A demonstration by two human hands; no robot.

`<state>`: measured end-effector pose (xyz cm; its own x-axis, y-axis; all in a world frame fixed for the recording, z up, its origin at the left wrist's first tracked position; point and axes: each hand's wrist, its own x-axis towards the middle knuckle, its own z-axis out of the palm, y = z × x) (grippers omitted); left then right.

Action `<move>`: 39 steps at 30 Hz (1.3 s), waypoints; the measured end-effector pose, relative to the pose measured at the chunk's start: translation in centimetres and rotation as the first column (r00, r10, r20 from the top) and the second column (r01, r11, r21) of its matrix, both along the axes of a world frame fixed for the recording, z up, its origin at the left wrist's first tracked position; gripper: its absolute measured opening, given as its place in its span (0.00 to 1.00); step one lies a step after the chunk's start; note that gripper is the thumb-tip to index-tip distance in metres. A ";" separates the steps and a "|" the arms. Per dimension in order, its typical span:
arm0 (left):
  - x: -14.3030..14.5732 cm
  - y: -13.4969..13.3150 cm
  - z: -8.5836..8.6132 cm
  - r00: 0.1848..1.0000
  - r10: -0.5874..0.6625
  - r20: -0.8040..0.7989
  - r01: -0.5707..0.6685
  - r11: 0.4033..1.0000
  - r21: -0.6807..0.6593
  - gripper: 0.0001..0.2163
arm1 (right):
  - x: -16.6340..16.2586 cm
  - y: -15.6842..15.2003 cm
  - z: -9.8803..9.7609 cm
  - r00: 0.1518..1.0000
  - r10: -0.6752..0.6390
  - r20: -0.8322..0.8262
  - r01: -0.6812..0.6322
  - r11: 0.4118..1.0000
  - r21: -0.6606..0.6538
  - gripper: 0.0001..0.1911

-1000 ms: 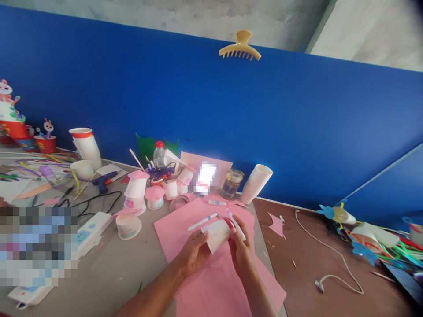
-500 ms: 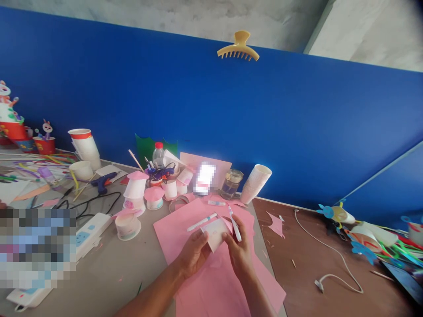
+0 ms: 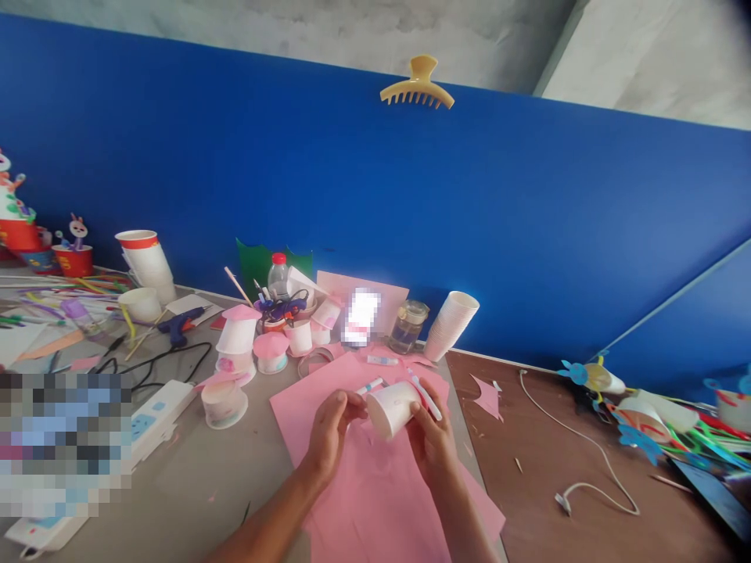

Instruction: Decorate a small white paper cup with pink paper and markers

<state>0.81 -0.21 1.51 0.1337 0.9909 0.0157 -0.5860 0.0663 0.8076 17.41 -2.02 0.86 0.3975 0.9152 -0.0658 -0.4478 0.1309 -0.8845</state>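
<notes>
My right hand [image 3: 435,426] grips a white paper cup [image 3: 390,412], tilted on its side, with the thumb pressed on its wall. A slim white pen-shaped tool [image 3: 426,393] is held in the same hand, between the fingers behind the cup. My left hand [image 3: 329,430] is just left of the cup, thumb and fingers apart, with its fingertips close to the cup's rim; whether they touch is hard to tell. Under both hands lie pink paper sheets [image 3: 305,403]. A white and blue pen [image 3: 369,386] rests on the paper behind the cup.
Behind are a blurred phone [image 3: 360,317], a glass jar [image 3: 408,327] and a cup stack [image 3: 451,324]. Pink-topped cups [image 3: 272,352] stand to the left, near a glue gun [image 3: 181,324] and a power strip [image 3: 158,422]. A white cable [image 3: 587,438] lies at right.
The white cup has turned, so its round side now shows. My left hand has come off it and moved slightly left, while my right hand keeps cup and tool.
</notes>
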 end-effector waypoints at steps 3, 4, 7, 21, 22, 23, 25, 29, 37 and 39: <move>-0.1 0.6 -0.3 0.999 -0.004 -0.038 0.003 1.000 -0.029 0.15 | -0.1 0.0 -0.5 0.995 0.101 0.000 -0.101 0.995 0.013 0.31; -0.1 0.6 -0.3 0.998 -0.032 -0.051 0.031 0.999 -0.023 0.15 | -0.2 0.0 -0.7 0.992 0.122 0.006 -0.123 0.992 0.017 0.30; 0.0 0.3 -0.2 0.987 -0.139 -0.079 0.141 0.990 0.021 0.17 | -0.8 0.0 -1.0 0.993 0.118 0.016 -0.118 0.992 0.043 0.30; -0.6 -0.1 -1.9 0.897 -0.418 -0.143 0.435 0.893 0.116 0.42 | -1.8 -0.8 0.3 0.972 0.229 -0.047 -0.230 0.973 -0.007 0.32; -0.6 -0.1 -1.9 0.890 -0.434 -0.142 0.449 0.887 0.107 0.43 | -1.9 -0.8 0.3 0.970 0.238 -0.053 -0.240 0.971 -0.017 0.33; -0.6 -0.1 -1.9 0.884 -0.446 -0.142 0.461 0.882 0.100 0.44 | -2.1 -0.9 0.4 0.967 0.247 -0.056 -0.249 0.968 -0.029 0.33; -0.7 -0.1 -1.9 0.870 -0.473 -0.138 0.486 0.870 0.084 0.46 | -2.3 -1.0 0.7 0.966 0.253 -0.051 -0.255 0.965 -0.053 0.34; -0.7 -0.1 -2.0 0.850 -0.512 -0.120 0.522 0.850 0.069 0.46 | -2.4 -1.2 1.0 0.963 0.269 -0.021 -0.270 0.960 -0.080 0.33; -0.6 -0.2 -1.7 0.860 -0.494 -0.132 0.504 0.862 0.060 0.39 | -2.2 -1.1 0.4 0.966 0.240 0.097 -0.230 0.967 -0.106 0.31; -0.5 -0.2 -1.6 0.873 -0.473 -0.116 0.481 0.875 0.053 0.37 | -2.4 -1.1 0.5 0.964 0.230 0.135 -0.215 0.969 -0.122 0.31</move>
